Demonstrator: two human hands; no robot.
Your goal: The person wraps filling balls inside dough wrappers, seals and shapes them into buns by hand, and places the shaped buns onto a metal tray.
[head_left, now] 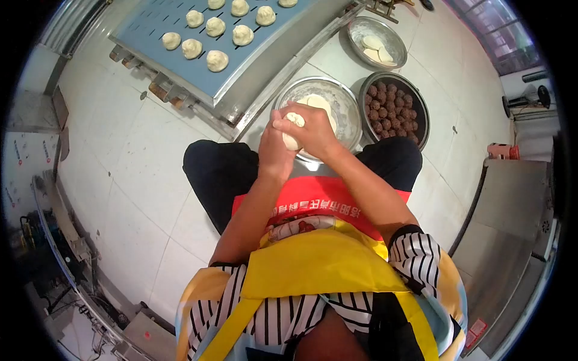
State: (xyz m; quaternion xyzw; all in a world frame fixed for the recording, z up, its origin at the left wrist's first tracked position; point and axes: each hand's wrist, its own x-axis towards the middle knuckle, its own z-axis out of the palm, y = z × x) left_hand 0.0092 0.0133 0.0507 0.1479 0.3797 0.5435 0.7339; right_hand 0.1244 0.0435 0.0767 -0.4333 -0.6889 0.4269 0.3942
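Observation:
A pale dough bun (291,142) is cupped between my two hands above a metal bowl (349,96). My left hand (274,147) wraps round it from the left side. From the right, my right hand (314,125) closes over it, its fingers laid across the top. Part of the bun's upper end shows between the fingers; the rest is hidden by the hands. Flat round dough wrappers (319,103) lie in the bowl just beyond my hands.
A blue tray (141,30) on a metal stand holds several shaped buns (217,61). A bowl of dark filling balls (392,109) stands right of the nearest bowl. Behind it is another metal bowl (394,42) with dough wrappers. A steel cabinet (500,222) stands at the right.

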